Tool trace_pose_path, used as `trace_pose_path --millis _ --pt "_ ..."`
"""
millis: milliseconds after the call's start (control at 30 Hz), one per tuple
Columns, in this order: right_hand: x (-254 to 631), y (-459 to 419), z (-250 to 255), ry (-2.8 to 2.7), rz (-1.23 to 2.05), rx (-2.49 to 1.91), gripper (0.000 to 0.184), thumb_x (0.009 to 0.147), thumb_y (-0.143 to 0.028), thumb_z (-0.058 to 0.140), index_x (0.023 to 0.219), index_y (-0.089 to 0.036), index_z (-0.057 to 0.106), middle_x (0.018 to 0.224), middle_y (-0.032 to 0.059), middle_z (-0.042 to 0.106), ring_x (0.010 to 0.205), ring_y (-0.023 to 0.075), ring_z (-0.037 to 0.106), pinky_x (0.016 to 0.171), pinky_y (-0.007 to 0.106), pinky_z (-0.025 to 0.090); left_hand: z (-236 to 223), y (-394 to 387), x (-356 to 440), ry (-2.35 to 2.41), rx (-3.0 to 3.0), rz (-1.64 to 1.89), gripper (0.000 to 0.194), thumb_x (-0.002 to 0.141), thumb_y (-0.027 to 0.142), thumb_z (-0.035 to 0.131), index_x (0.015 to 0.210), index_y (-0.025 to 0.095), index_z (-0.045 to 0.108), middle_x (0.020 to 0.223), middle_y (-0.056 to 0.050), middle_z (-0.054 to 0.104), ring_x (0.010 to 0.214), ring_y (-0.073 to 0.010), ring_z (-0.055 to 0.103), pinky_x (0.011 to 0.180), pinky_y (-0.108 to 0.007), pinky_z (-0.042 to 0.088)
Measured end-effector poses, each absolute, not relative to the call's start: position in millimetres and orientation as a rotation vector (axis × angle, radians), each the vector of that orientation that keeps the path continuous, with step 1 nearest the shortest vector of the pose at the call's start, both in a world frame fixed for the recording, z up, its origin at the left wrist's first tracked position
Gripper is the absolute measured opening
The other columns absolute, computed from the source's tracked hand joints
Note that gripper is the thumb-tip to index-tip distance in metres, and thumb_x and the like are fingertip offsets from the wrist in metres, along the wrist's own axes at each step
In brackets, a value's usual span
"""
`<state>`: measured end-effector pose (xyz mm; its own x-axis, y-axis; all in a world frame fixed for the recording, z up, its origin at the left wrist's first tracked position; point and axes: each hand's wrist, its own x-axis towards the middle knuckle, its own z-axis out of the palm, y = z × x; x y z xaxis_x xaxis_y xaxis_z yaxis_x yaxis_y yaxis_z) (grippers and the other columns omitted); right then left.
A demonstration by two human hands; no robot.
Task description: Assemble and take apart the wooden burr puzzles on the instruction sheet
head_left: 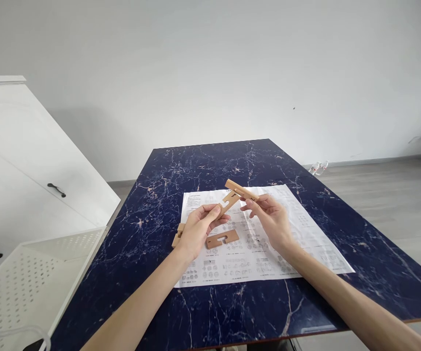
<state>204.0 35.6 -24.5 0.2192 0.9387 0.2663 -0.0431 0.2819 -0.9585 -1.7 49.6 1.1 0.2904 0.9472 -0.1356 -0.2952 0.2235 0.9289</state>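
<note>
Between the thumb and fingers of my left hand [199,226] is a flat wooden puzzle piece [227,203] with a curved notch and a dark number on it. My right hand [270,217] pinches a second wooden piece [241,189], also marked. The two pieces meet at an angle above the paper; whether they interlock I cannot tell. Below them a third notched wooden piece [222,239] lies flat on the printed instruction sheet [239,268]. Beside my left wrist sits another light wooden piece [177,235], partly hidden by the hand.
The sheet lies on a dark blue marble-patterned table [195,168]. A white cabinet [30,156] with black handles and a perforated white surface [20,278] stand at the left. Past the table's right edge a clear plastic item [319,168] shows near the wall.
</note>
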Motion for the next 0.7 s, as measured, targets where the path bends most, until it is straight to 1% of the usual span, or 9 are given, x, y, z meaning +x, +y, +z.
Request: trace_pose_path --millis 133,233,333,500,700 --pt "203.7 33.9 -25.1 -1.151 0.869 -1.072 0.026 0.092 -0.047 0.079 0.091 -0.023 0.07 0.111 0.01 0.081 0.084 0.024 0.079 0.065 0.033 0.057 3.8 47.9 -0.3 0.853 0.948 1.02 0.015 0.093 0.029 0.079 0.097 0.015 0.076 0.098 -0.006 0.077 0.091 -0.0177 0.077 0.105 -0.04 0.059" --pt "203.8 33.2 -27.7 -1.182 0.848 -1.072 0.026 0.092 -0.047 0.079 0.09 -0.024 0.068 0.101 0.008 0.082 0.084 0.0247 0.079 0.064 0.032 0.057 3.4 47.2 0.3 0.861 0.922 1.01 0.012 0.094 0.027 0.078 0.097 0.016 0.076 0.098 -0.006 0.077 0.09 -0.0174 0.077 0.105 -0.039 0.059" --pt "203.5 32.0 -28.8 -1.218 0.785 -1.091 0.026 0.093 -0.047 0.079 0.09 -0.024 0.068 0.094 0.0072 0.08 0.083 0.026 0.08 0.066 0.034 0.057 0.6 47.2 0.2 0.875 0.913 1.011 0.011 0.095 0.026 0.077 0.098 0.016 0.077 0.101 -0.006 0.077 0.09 -0.0169 0.077 0.104 -0.039 0.06" --pt "201.7 28.5 -26.2 -1.275 0.667 -1.124 0.025 0.094 -0.046 0.078 0.089 -0.024 0.067 0.092 0.0069 0.081 0.083 0.027 0.08 0.077 0.04 0.062 -0.9 47.0 0.9 0.889 0.924 1.043 0.011 0.096 0.026 0.076 0.098 0.015 0.076 0.096 -0.005 0.076 0.087 -0.0164 0.077 0.103 -0.039 0.06" --pt "201.9 25.9 -25.9 -1.369 0.513 -1.147 0.015 0.096 -0.042 0.075 0.095 -0.027 0.072 0.092 0.0062 0.081 0.081 0.0275 0.079 0.077 0.042 0.063 0.9 46.7 1.9 0.938 0.903 1.044 0.009 0.097 0.025 0.074 0.096 0.016 0.076 0.1 -0.006 0.077 0.088 -0.0165 0.077 0.104 -0.039 0.061"
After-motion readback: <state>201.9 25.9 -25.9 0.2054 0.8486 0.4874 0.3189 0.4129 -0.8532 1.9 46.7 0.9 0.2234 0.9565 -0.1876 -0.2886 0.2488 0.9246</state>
